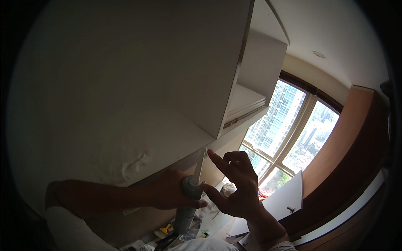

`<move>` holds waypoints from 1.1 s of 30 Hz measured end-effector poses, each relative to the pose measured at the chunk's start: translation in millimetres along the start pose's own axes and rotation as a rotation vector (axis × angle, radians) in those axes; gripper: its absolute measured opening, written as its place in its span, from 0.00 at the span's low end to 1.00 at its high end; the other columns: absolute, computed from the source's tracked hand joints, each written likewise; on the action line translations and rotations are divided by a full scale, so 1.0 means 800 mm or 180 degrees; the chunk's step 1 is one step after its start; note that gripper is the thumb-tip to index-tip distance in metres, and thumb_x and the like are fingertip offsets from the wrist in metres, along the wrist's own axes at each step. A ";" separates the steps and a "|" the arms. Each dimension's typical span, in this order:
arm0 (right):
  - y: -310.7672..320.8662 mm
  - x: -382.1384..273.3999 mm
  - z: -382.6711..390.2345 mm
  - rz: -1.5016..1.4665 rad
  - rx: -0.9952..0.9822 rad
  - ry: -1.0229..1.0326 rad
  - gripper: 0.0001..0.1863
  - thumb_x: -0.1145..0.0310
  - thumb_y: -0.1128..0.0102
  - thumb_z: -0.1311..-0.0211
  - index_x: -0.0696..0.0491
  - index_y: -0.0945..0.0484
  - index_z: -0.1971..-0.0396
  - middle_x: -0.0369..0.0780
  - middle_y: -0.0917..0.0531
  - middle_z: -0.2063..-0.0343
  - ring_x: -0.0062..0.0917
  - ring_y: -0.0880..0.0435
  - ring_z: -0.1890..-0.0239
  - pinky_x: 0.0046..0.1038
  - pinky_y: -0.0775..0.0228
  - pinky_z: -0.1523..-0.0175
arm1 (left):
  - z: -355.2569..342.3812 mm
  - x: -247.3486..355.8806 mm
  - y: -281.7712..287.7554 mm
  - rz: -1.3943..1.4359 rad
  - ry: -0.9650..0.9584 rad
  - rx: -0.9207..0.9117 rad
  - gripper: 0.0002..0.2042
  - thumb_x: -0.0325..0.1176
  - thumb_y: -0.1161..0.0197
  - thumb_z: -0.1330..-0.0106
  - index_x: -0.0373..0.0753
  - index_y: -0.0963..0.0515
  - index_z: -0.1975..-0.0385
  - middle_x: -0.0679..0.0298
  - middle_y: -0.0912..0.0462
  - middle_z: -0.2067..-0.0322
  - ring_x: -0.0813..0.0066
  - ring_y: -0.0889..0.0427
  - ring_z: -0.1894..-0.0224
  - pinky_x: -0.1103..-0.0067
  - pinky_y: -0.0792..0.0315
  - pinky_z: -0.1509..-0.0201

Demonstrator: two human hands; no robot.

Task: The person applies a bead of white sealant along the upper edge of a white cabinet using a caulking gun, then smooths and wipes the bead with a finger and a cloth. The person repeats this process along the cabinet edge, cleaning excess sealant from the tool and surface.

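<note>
My left hand (169, 188) is closed around the upper end of a grey sealant cartridge (184, 219), which points upward. A long white tapered nozzle (198, 170) rises from its top. Beside it, my right hand (238, 184) has its fingers apart. The index fingertip is at the nozzle's tip, where a little white stuff shows, and the thumb is by the nozzle's base. The other right fingers are bent. My left forearm hides part of the surface behind it, and the lower end of the cartridge is dim.
A large pale panel (125, 75) fills the left, with whitish smears (130, 163) low on it. An open shelf (247, 98) adjoins it. A bright window (289, 125) stands at the right, near a white door panel with a hinge (291, 208). Tools including a yellow-handled one (166, 228) lie below.
</note>
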State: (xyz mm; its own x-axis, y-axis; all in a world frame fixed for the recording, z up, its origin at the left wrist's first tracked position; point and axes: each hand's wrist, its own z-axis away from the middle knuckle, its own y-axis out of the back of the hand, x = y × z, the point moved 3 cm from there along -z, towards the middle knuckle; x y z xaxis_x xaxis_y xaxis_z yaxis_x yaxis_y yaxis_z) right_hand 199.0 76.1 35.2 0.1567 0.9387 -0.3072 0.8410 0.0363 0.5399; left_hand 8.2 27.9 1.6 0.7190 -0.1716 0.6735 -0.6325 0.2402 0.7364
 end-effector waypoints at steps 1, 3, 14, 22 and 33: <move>-0.001 0.000 0.000 -0.0018 -0.0021 -0.0031 0.42 0.64 0.14 0.55 0.49 0.19 0.34 0.41 0.26 0.57 0.26 0.22 0.63 0.31 0.24 0.60 | 0.000 0.000 0.000 -0.0033 0.0007 -0.0022 0.30 0.66 0.30 0.38 0.39 0.16 0.61 0.57 0.12 0.69 0.62 0.09 0.61 0.66 0.17 0.49; -0.003 0.001 0.000 -0.0022 -0.0041 -0.0057 0.43 0.63 0.14 0.55 0.49 0.20 0.34 0.42 0.26 0.56 0.26 0.22 0.63 0.31 0.24 0.59 | -0.001 0.000 0.000 -0.0051 0.0009 -0.0042 0.30 0.67 0.30 0.38 0.39 0.16 0.61 0.57 0.12 0.69 0.62 0.09 0.61 0.66 0.17 0.49; -0.002 0.024 0.002 -0.1758 -0.0728 -0.0667 0.36 0.62 0.18 0.49 0.58 0.20 0.40 0.39 0.25 0.58 0.17 0.26 0.70 0.23 0.34 0.68 | -0.003 -0.006 -0.003 0.0033 0.0007 -0.0026 0.29 0.64 0.29 0.38 0.40 0.17 0.62 0.58 0.12 0.70 0.62 0.10 0.63 0.67 0.17 0.52; -0.009 0.060 -0.008 -0.4397 -0.0639 -0.1314 0.26 0.74 0.31 0.36 0.63 0.27 0.40 0.38 0.25 0.59 0.13 0.31 0.74 0.20 0.40 0.71 | 0.002 0.006 0.004 0.0127 0.0062 -0.0049 0.28 0.63 0.28 0.38 0.39 0.17 0.61 0.56 0.11 0.66 0.62 0.10 0.59 0.66 0.18 0.50; -0.080 0.139 -0.263 -0.0361 -0.0713 0.0268 0.14 0.74 0.42 0.30 0.52 0.15 0.48 0.36 0.20 0.62 0.19 0.22 0.67 0.25 0.29 0.61 | -0.009 -0.018 -0.008 0.0375 -0.0772 0.0093 0.27 0.58 0.24 0.40 0.38 0.16 0.59 0.57 0.11 0.68 0.64 0.10 0.65 0.70 0.17 0.55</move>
State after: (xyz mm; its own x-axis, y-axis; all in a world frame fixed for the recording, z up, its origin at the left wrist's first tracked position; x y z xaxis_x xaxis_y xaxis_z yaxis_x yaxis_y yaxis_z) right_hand 54.1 250.5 131.3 0.0164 0.9491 -0.3145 0.7136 0.2092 0.6686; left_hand 4.2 35.7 -13.4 0.5522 -0.3689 0.7477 -0.7181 0.2452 0.6513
